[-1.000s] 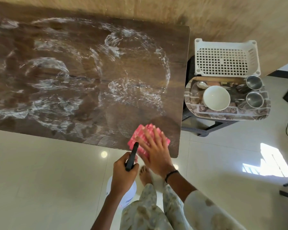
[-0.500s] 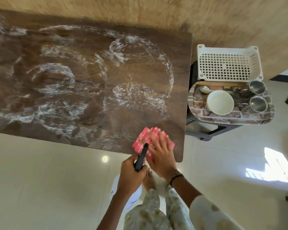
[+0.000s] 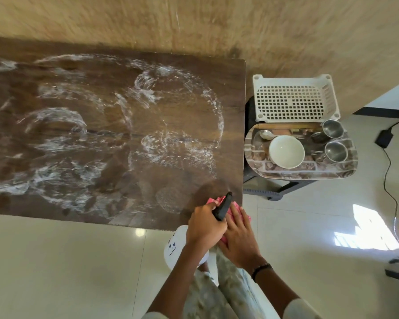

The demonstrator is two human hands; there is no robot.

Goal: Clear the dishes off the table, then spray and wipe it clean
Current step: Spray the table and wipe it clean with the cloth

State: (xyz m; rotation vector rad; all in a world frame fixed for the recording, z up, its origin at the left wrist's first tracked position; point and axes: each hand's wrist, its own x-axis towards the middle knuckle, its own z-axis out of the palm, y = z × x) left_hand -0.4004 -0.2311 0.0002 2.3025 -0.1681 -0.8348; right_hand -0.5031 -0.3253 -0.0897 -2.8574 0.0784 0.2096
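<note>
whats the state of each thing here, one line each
table: cleared of dishes, streaked with white foam
pink cloth: pressed flat near the table's corner
right hand: flat on the cloth
spray bottle: gripped, nozzle toward the table
left hand: grips the bottle
white bowl: upright on the tray
white basket: empty

Both forearms are bare from wrist to elbow. The right hand carries a thin dark beaded bracelet snug around the wrist, with small lighter specks along its band. The left hand wears no band or ring that shows. At the lower edge, short pale cream sleeves end near the elbows, the right one plainly seen, the left only a sliver. Below the arms hang loose trousers of pale cream cloth with a mottled olive-grey print, soft blotches spread unevenly over both legs. The cloth falls in gentle folds, and the print looks blurred.
</note>
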